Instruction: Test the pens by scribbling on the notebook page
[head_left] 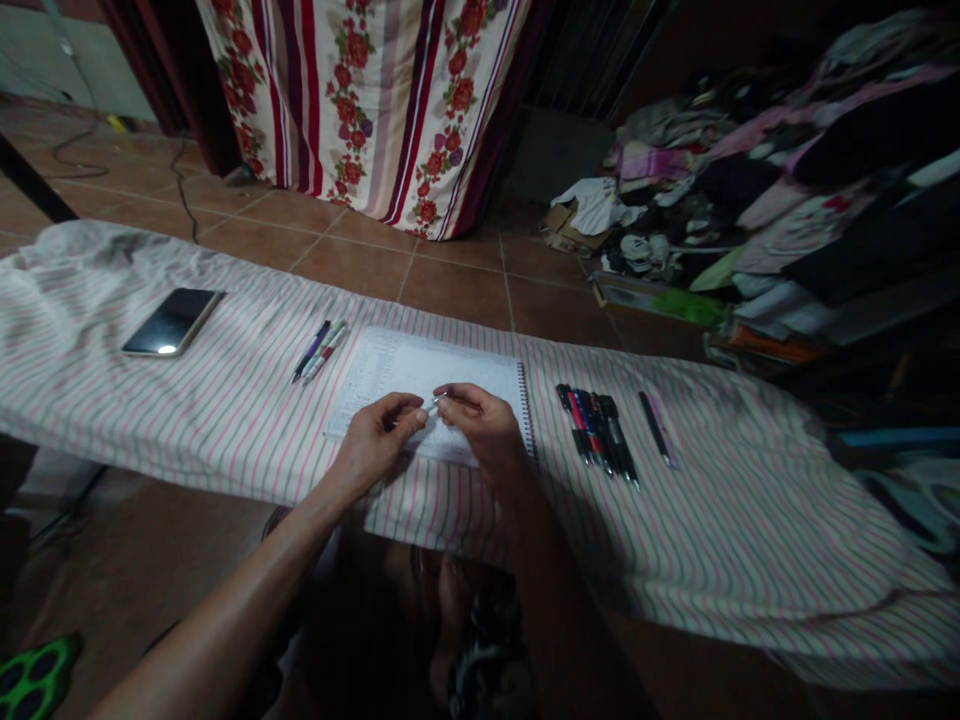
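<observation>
My left hand (pixel 379 432) and my right hand (pixel 484 425) meet over a white spiral notebook (pixel 420 375) that lies on a striped cloth-covered board (pixel 225 420). Both hands pinch the ends of a small thin pen-like object (pixel 437 401) between their fingertips. Three pens (pixel 319 351) lie to the left of the notebook. Several pens (pixel 598 432) lie in a row to its right, with one more dark pen (pixel 655 427) further right.
A smartphone (pixel 173 321) with a lit spot lies on the cloth at the left. A flowered curtain (pixel 367 100) hangs behind. A heap of clothes (pixel 787 180) fills the right. Tiled floor (pixel 465 270) lies beyond the board.
</observation>
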